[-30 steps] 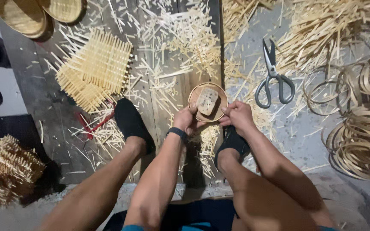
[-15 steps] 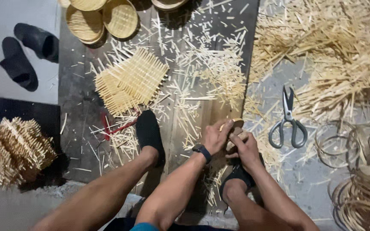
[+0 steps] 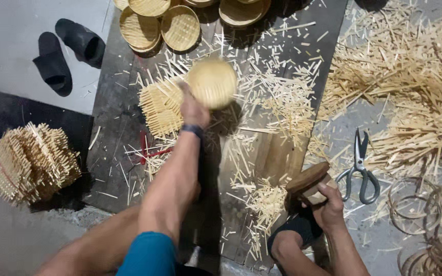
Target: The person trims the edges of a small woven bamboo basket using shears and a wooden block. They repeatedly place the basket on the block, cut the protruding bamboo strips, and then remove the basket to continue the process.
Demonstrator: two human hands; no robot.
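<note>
We see the left hand with fingers closed on a small round woven bamboo tray, above the dark wooden board; the right hand grips a round wooden mould beside the grey scissors.

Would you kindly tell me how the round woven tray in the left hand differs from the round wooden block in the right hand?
The woven tray is pale straw yellow; the wooden block is dark brown. The tray is lifted high over the dark board, at the end of an outstretched arm; the block is held low beside the scissors. The tray looks blurred, the block sharp. Both are round, each in one hand's grip.
</note>
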